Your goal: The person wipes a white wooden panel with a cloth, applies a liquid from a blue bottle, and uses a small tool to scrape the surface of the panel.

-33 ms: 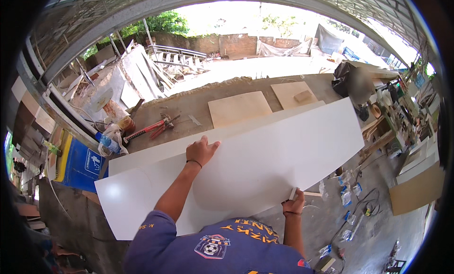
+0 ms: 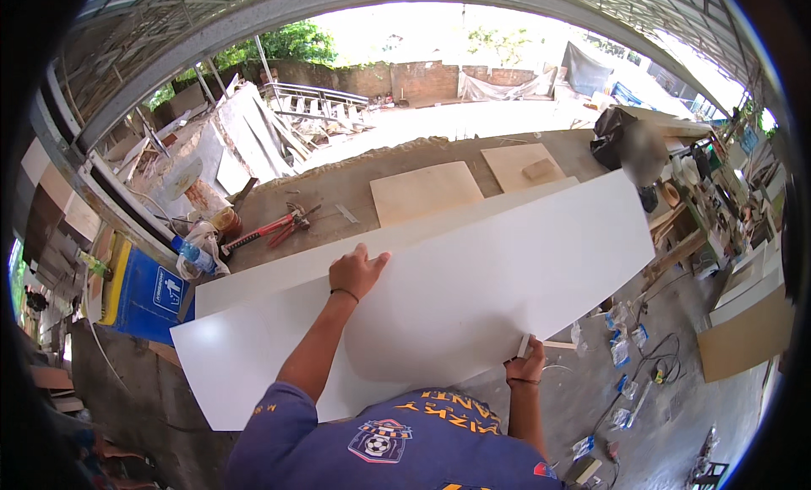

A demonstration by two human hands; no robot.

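A long white panel [image 2: 473,279] lies slantwise in front of me, over another pale board [image 2: 253,289] on the workbench. My left hand [image 2: 355,274] grips the panel's far edge, its thumb toward the right and its other fingers partly hidden. At the near edge, right of my body, my right hand [image 2: 525,365] is closed around a small pale block [image 2: 524,345] held against the panel. What the fingers do beneath the panel there is hidden.
Beyond the panel lie two plywood pieces [image 2: 427,193], red-handled pliers-like tools [image 2: 291,225] and a water bottle [image 2: 194,255]. A blue bin [image 2: 152,296] stands left. Cables [image 2: 667,359] and plastic packets [image 2: 621,351] litter the floor at right, near leaning boards [image 2: 743,338].
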